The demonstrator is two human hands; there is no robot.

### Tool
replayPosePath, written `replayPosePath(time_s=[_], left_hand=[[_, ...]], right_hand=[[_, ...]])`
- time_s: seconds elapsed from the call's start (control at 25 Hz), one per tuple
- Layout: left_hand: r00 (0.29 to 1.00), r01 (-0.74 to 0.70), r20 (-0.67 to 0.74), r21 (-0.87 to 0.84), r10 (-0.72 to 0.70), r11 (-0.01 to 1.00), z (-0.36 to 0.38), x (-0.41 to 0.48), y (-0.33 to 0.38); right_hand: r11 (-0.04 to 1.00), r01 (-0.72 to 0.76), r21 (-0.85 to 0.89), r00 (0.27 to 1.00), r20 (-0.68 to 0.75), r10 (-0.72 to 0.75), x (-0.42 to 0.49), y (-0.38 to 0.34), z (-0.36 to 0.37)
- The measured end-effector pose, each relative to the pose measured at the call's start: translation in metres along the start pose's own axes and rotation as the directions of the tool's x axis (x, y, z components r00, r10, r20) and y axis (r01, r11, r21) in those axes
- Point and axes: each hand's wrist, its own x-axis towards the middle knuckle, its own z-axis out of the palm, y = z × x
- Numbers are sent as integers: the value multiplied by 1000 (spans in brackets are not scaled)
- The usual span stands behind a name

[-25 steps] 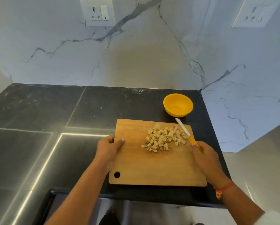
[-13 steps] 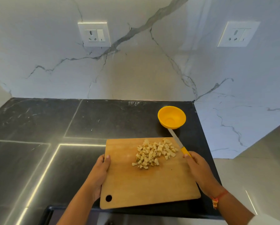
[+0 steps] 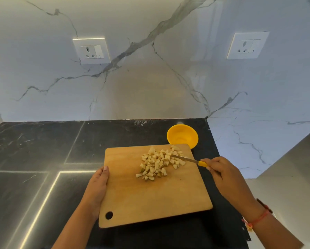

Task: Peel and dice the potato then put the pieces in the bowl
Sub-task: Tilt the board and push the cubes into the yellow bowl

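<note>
Dicing looks done; step in hand is moving the potato pieces (image 3: 159, 163) off the cutting board (image 3: 150, 198) into the bowl (image 3: 182, 136).

- Potato pieces: loose pile on the far right part of the cutting board, none visible in the bowl.
- Bowl: yellow, on the worktop (image 3: 42, 150) at the cutting board's far right corner, corner overlapping its near wall in this view. Touching or not: cannot tell.
- Left hand (image 3: 98, 184): grips the cutting board's left edge, thumb on top, other fingers hidden underneath.
- Right hand (image 3: 222, 174): closed round the yellow handle of the knife (image 3: 188, 159), just off the cutting board's right edge, blade lying across the right side of the pile.

Doing it well, as a judgement:
- Bring the far right corner over the bowl's rim before pushing anything.
- Tilt gently from the left edge, since small cubes roll and scatter easily.
- Sweep with the flat or spine of the blade towards that corner, in a few short passes rather than one shove.
- Watch for the light bowl getting nudged by the cutting board.
- Whether the cutting board is lifted already: cannot tell.

Versus half a second ago:
- Blade then pointed past the pile towards the bowl, off the cutting board's far right edge; now swung round and laid over the pieces.
- A gap then showed between far edge and bowl; now closed.
- Left hand's hold on the left edge unchanged.
- Pile roughly the same shape, not pushed yet.
</note>
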Motion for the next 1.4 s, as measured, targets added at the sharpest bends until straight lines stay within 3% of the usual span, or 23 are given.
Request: replayPosePath(time_s=[0.8, 1.4], left_hand=[[996, 66, 59, -59, -62, 996, 22, 46, 21], [992, 114, 60, -87, -109, 990, 18, 58, 20]], right_hand=[[998, -3, -66, 995, -103, -4, 62, 74, 15], [998, -61, 5, 992, -110, 61, 110, 69, 36]])
